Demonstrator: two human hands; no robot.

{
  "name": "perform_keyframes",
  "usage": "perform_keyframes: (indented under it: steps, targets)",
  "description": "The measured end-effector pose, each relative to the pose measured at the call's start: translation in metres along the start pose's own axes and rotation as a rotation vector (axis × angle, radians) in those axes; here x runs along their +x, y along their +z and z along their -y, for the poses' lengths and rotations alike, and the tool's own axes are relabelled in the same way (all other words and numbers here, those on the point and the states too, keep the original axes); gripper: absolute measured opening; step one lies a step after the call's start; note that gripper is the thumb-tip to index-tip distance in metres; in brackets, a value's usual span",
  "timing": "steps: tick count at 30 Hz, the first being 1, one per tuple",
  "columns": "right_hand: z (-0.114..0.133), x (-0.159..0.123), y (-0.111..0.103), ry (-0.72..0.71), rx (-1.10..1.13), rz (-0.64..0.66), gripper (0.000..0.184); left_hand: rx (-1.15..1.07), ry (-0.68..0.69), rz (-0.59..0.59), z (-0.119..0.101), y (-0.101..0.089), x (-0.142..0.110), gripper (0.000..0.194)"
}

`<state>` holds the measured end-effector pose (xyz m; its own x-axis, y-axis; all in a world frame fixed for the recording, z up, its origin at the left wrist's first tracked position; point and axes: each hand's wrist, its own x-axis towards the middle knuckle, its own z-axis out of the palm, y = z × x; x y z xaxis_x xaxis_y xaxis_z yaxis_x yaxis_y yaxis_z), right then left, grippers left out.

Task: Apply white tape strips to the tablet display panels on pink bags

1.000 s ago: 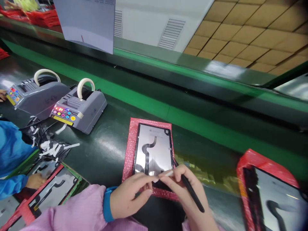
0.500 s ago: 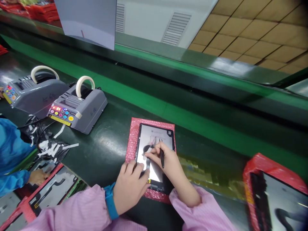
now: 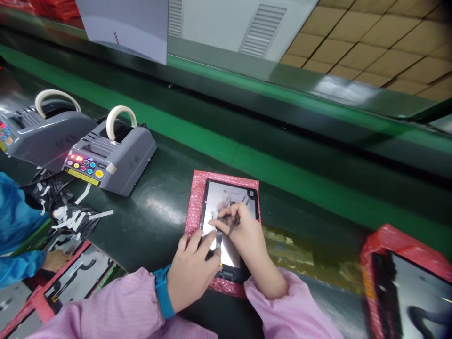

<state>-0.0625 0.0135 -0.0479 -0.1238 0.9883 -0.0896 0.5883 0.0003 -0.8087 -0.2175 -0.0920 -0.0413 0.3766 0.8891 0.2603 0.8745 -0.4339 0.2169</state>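
Note:
A tablet screen (image 3: 231, 256) with a shiny silver back and black frame lies on a pink bubble-wrap bag (image 3: 194, 202) on the bench. My left hand (image 3: 192, 270) rests on its lower left part, fingers apart and nothing visibly gripped. Over the middle of the panel, my right hand (image 3: 247, 235) is closed around slim black tweezers (image 3: 233, 223), thumb and forefinger close to the surface. A dark flex cable (image 3: 219, 240) runs between my hands, partly hidden by the fingers. Whether the fingertips pinch a small strip of tape is too blurred to tell.
Two grey tape dispensers (image 3: 111, 155) stand at the left, with cut tape strips (image 3: 72, 219) on cables below. A co-worker's hand (image 3: 56, 260) touches panels at lower left. Another panel (image 3: 423, 296) in a red bag lies at right. Yellowish film strips (image 3: 286, 245) lie beside my right wrist.
My right hand has turned slightly, and the tweezers now tilt more across its fingers. My left hand stays on the panel, its fingers shifted a little upward. The view has moved slightly.

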Motion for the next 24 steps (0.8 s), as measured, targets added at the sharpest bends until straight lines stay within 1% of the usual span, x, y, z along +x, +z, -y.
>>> perform_keyframes:
  steps: [3,5,7,9,10,12,13,15,16,18,19,21,22,24]
  targets:
    - [0.005,0.003,0.003,0.007,-0.059,-0.182,0.060,0.010,0.008,-0.011,0.000,0.001,0.000,0.019]
    - [0.009,0.007,0.007,0.017,-0.101,-0.257,0.061,0.017,0.015,-0.022,0.000,0.002,0.000,0.019]
    - [0.013,0.012,0.011,0.040,-0.138,-0.296,0.058,0.022,0.021,-0.024,0.001,0.002,0.000,0.018]
    - [0.015,0.015,0.012,0.034,-0.109,-0.320,0.055,0.016,0.029,0.003,0.003,0.001,-0.002,0.021]
    - [0.014,0.016,0.010,0.012,-0.071,-0.328,0.054,0.003,0.032,0.024,0.005,0.001,-0.003,0.024]
    - [0.006,0.012,0.000,-0.050,0.029,-0.343,0.051,-0.035,0.069,0.068,0.010,-0.002,-0.007,0.039]
    - [-0.003,0.007,-0.009,-0.091,0.063,-0.353,0.048,-0.051,0.105,0.090,0.014,-0.002,-0.009,0.049]
    - [-0.029,-0.008,-0.030,-0.169,0.034,-0.381,0.042,-0.066,0.199,0.138,0.020,-0.003,-0.009,0.065]
    - [-0.046,-0.018,-0.041,-0.203,-0.050,-0.394,0.040,-0.064,0.240,0.159,0.024,-0.002,-0.008,0.069]
    - [-0.081,-0.041,-0.060,-0.189,-0.321,-0.406,0.035,-0.052,0.279,0.188,0.031,0.000,0.001,0.073]
    - [-0.098,-0.051,-0.067,-0.164,-0.422,-0.398,0.036,-0.043,0.282,0.193,0.036,0.002,0.008,0.074]
    - [-0.124,-0.068,-0.074,-0.147,-0.544,-0.414,0.042,-0.026,0.266,0.195,0.047,0.007,0.028,0.075]
    - [-0.132,-0.073,-0.075,-0.146,-0.576,-0.424,0.042,-0.017,0.248,0.198,0.055,0.009,0.042,0.074]
    - [-0.138,-0.078,-0.072,-0.161,-0.611,-0.445,0.040,0.006,0.202,0.200,0.075,0.015,0.078,0.070]
